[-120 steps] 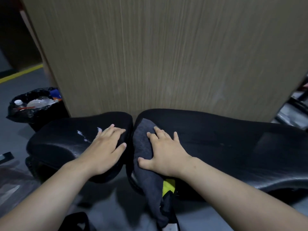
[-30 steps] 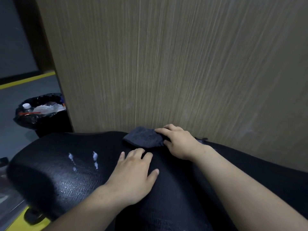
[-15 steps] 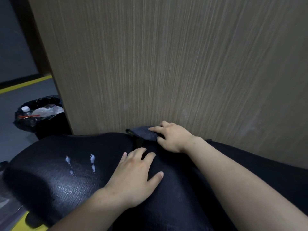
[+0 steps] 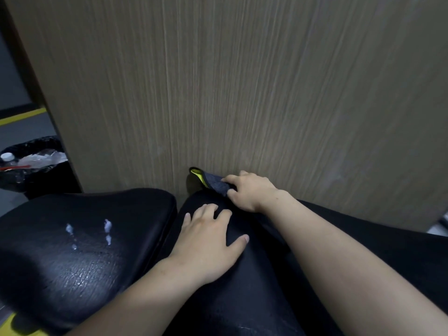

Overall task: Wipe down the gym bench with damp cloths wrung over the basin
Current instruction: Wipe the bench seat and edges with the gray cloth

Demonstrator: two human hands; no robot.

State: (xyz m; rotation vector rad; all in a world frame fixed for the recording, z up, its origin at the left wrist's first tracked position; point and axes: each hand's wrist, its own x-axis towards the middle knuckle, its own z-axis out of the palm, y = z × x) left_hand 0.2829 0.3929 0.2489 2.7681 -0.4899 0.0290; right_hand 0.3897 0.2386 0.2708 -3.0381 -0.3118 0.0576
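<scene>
**Item:** cloth (image 4: 214,184), dark grey, yellow on its turned-up face.

**Location:** found at the far edge of the gym bench (image 4: 242,299), on the corner of the larger pad beside the gap between the two pads. It was set close against the wood-grain panel (image 4: 242,93) behind. Whether cloth and panel touched could not be told.

**Hold:** taken by the right hand (image 4: 249,192). The cloth was pinched between a forefinger laid over it and a thumb tucked beneath, and its free end was lifted off the pad.

**Left hand** (image 4: 208,241)**:** laid flat on the same pad, nearer the near edge, fingers (image 4: 206,209) spread, nothing held.

**Handling (judged):**
- The cloth is soft, limp and light, and somewhat heavier if damp.
- It is expected to fold and trail when held by a corner, so it is best gathered in the palm over its bunched middle.
- The pad covering is textured and glossy, and is likely slick where wet.

**Also noted:**
- The smaller pad (image 4: 84,238) was marked with white flecks (image 4: 106,226), not yet wiped.
- A lined bin (image 4: 29,166) stood on the floor beyond the bench's left end.
</scene>
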